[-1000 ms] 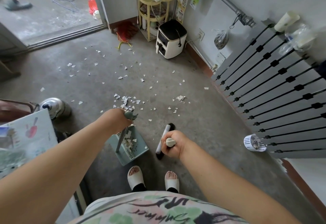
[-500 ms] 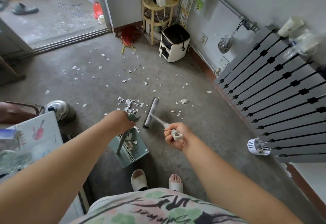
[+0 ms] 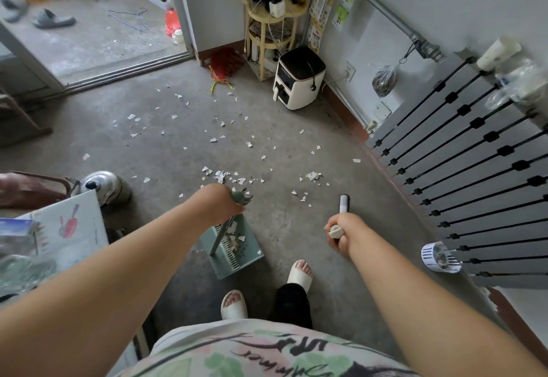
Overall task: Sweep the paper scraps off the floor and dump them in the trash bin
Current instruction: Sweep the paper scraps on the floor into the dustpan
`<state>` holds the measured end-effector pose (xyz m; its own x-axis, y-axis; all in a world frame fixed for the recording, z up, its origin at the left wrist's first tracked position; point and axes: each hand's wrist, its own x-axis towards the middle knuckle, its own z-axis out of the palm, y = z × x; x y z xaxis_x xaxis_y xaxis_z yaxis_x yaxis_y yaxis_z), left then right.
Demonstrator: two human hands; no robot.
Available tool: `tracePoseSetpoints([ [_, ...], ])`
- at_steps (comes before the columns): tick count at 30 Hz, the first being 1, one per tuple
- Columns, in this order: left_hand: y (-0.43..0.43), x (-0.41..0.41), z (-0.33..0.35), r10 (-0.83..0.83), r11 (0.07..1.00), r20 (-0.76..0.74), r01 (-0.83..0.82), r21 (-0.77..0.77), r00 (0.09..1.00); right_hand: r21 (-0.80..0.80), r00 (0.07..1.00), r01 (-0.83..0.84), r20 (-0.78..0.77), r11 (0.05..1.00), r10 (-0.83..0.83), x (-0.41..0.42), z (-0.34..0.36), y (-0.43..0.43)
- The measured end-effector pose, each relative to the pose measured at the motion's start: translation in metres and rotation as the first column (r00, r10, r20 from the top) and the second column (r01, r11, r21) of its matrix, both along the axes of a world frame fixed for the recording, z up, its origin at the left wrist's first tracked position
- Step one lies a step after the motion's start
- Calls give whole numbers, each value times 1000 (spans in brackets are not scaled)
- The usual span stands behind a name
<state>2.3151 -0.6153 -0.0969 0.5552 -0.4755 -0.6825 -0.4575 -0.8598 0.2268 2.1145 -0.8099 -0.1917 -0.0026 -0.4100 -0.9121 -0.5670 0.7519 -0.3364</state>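
The concrete floor (image 3: pixel 296 243) is being stood on by a person in white slippers (image 3: pixel 234 305). Its right edge is being lined by a grey radiator (image 3: pixel 474 169), and a white appliance (image 3: pixel 298 77) is being kept at the far wall. A metal kettle (image 3: pixel 100 187) is being kept on the floor at the left.

A teal dustpan (image 3: pixel 246 261) is being held low, just ahead of the feet, by its long slanted handle. Whether it is touching the floor cannot be told. The top of that handle is being gripped by the left hand (image 3: pixel 221 203), with the fingers clamped round it.

A broom (image 3: pixel 344 203) is being held to the right of the dustpan and apart from it. Its handle is being seen almost end-on, and only the tip of its head is being shown beyond the fist. The handle end is being gripped by the right hand (image 3: pixel 341 233), fingers curled tight round it.

Paper scraps (image 3: pixel 222 175) are being left scattered over the floor. The thickest cluster is lying just beyond the left hand, a smaller heap is lying toward the radiator, and loose bits are lying spread toward the doorway. More scraps are being carried inside the dustpan.
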Motion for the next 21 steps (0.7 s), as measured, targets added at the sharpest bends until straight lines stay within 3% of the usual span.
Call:
tracePoseSetpoints([
  [5, -18, 1, 1, 26, 1000, 6, -26, 6, 1000, 59, 992, -115, -44, 992, 117, 8, -13, -18],
  [14, -74, -5, 4, 103, 994, 1, -103, 33, 995, 196, 916, -387, 194, 901, 351, 54, 9, -38],
  [21, -129, -15, 4, 70, 996, -6, -69, 50, 998, 247, 926, -316, 291, 916, 241, 50, 20, -101],
])
